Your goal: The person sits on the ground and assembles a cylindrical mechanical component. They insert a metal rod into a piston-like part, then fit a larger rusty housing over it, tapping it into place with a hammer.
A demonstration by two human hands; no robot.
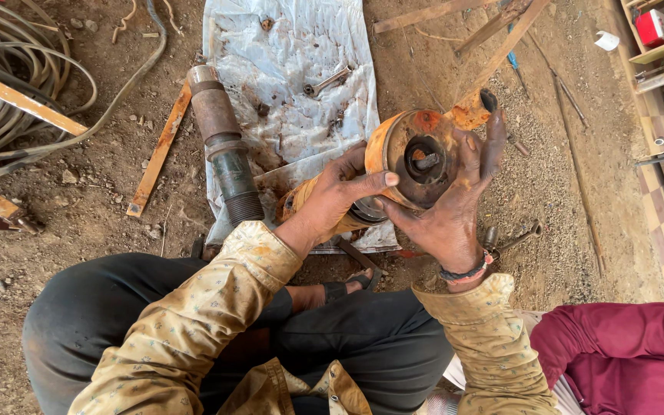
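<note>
Orange pump housing (416, 157) gripped by both hands, left hand (332, 196), right hand (451, 207)

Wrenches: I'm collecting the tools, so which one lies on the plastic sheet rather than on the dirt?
The wrench near the sheet's upper middle. The other wrench lies on bare dirt beside the right hand.

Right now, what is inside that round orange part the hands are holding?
Inside the round orange housing, a dark recess holds a short metal shaft. The left hand and right hand cover its lower side; anything deeper is hidden.
</note>
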